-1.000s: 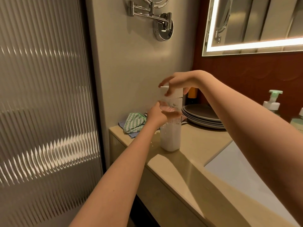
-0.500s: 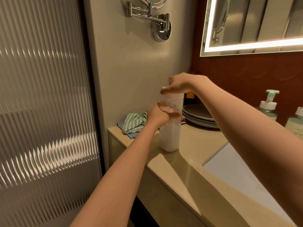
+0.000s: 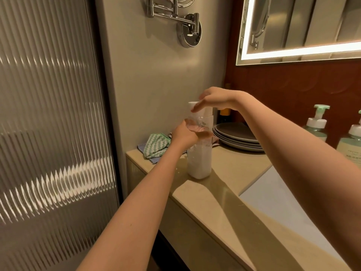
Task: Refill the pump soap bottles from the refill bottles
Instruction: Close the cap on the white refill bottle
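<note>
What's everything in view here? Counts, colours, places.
pump bottle: 1, clear, white liquid, on counter near wall
pump head: 1, white, atop it
green-pump bottles: 2, pale green, far right
plates: 1 stack, grey, behind pump bottle
cloths: 2, green-white zigzag over blue, counter's left corner
dark bottle: 1, orange label, mostly hidden behind plates
counter: 1, beige
sink: 1, white, right
mirror arm: 1, chrome, wall
lit mirror: 1, upper right
fluted glass panel: 1, left
left hand: grips pump bottle's upper part
right hand: holds pump head from above
</note>
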Demonstrator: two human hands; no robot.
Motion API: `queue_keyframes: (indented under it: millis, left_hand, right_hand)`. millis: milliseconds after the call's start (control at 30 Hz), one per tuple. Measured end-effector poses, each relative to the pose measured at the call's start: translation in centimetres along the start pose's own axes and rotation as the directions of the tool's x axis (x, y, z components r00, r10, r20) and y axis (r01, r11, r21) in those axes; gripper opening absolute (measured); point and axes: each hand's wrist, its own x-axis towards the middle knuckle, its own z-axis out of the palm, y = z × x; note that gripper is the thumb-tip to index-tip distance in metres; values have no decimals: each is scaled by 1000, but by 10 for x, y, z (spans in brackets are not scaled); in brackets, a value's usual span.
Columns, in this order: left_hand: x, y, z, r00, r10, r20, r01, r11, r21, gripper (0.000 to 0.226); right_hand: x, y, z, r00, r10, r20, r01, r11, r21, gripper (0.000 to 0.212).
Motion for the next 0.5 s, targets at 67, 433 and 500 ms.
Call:
queue_keyframes:
  millis: [67,433,500]
  left_hand:
    - [2,-1,2,1000,10,-10,-10,1000,28,68]
    - [5,-2,12,997,1,-83,1,1000,31,82]
    - [3,0,14,997,-1,-77,-1,1000,-25,79]
  right_hand:
    - [1,1,2,997,11,-78,-13,1000,-23,41]
    - [-2,-9,14,966,158,-203,-168,985,-30,49]
    - [-5,-5,12,963,189,-195,-189,982,19,55]
